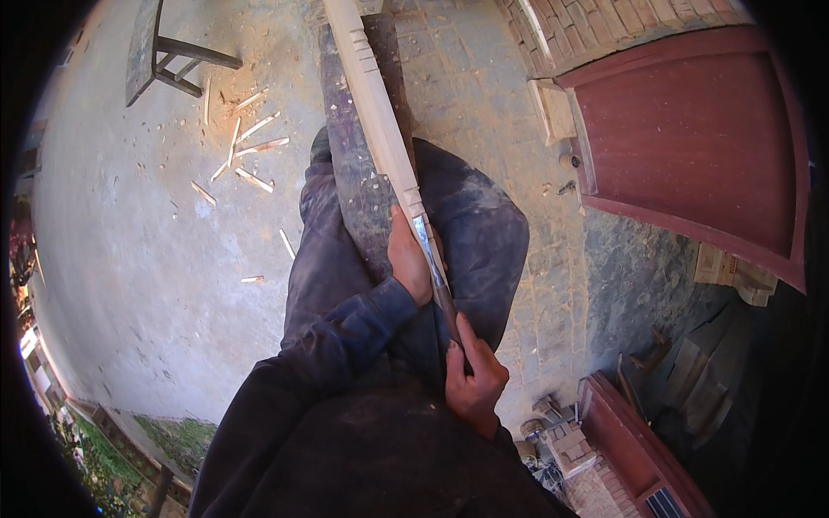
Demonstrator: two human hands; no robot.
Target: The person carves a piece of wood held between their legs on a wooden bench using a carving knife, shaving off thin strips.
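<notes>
A long, pale wooden beam [380,121] runs away from me, resting along a dark, worn bench [350,147] that I straddle. Cross cuts mark its near end, and another group of cuts shows farther up. My left hand [408,259] grips the beam's near end from the left, its thumb along the side; some of its fingers are hidden by the wood. In my right hand [477,375] is a chisel [427,244], held by its brown handle. The shiny blade lies along the beam's near end, its tip close to the cuts.
Wood offcuts [259,128] and sawdust litter the floor ahead on the left, near a dark wooden stool [142,52]. To the right stands a large red-brown panel [691,129]. A reddish box-like piece [617,432] and stacked bricks [570,449] sit at lower right.
</notes>
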